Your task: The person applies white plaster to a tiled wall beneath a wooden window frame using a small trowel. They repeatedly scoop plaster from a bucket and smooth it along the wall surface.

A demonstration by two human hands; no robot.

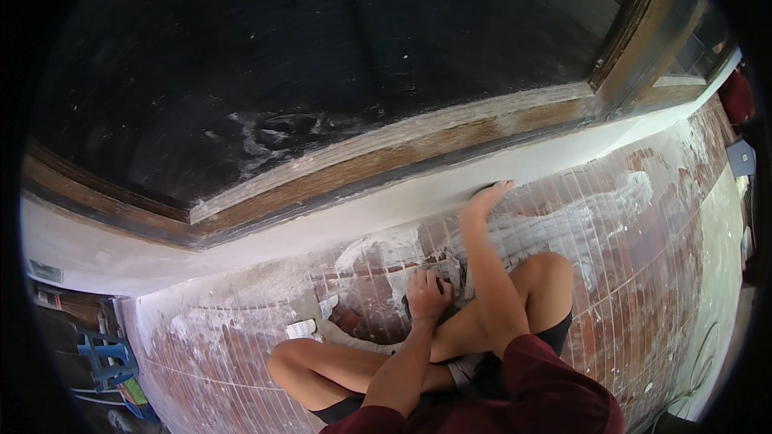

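My left hand is low in front of my crossed legs, its fingers curled round a dark object that shows only in part. Farther out, my right hand presses against the low white wall, close to where it meets the floor. Something thin and dark shows at its fingers, too small to name. Above that wall runs a worn wooden window frame around a dark glass pane with whitish smears.
I sit on a reddish tiled floor streaked with white residue. A crumpled white scrap lies by my left knee. A blue plastic stool stands at far left. A grey-blue box and a thin cable are at right.
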